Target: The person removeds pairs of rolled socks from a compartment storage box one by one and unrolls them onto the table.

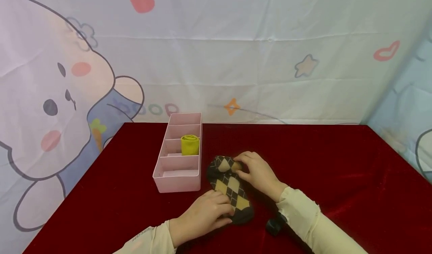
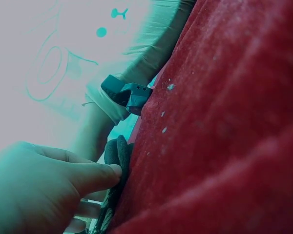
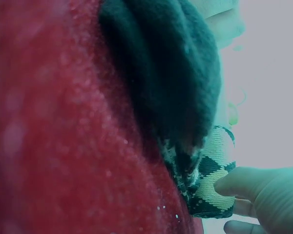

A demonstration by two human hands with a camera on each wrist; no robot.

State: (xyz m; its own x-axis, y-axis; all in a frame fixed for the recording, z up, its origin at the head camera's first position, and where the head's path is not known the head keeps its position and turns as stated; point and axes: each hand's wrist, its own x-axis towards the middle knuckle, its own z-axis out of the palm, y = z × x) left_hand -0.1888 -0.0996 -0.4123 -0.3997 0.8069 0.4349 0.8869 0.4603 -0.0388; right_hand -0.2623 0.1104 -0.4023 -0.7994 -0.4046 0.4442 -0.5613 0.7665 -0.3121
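Observing a pink box point(image 1: 178, 184) at the left of the argyle sock point(image 1: 233, 188), standing on the red-covered desk point(image 1: 320, 153). Box is open-topped, split by three cross dividers into four compartments in a row running away from the viewer. Contents: one yellow-green roll of cloth point(image 1: 190, 145), upright in the second compartment from the near end, close to the right-hand wall; spiral of layers visible on its top, which rises above the divider in front of it. Sock lies outside the box on the desk, just beside its right wall and extending nearer the viewer; dark ground, beige and yellowish diamonds, far end folded over. Whether one sock or a stacked pair: cannot tell. Left hand point(image 1: 206, 211) pinches the near, dark end, thumb on one side and fingers on the other; the left wrist view shows layers of fabric at the thumb. Right hand point(image 1: 258, 171) pinches the folded far end, thumb against the patterned fabric; grip narrow at both hands. Pale sleeves point(image 1: 300, 212) on both arms. Printed cartoon backdrop point(image 1: 209, 59) behind desk.
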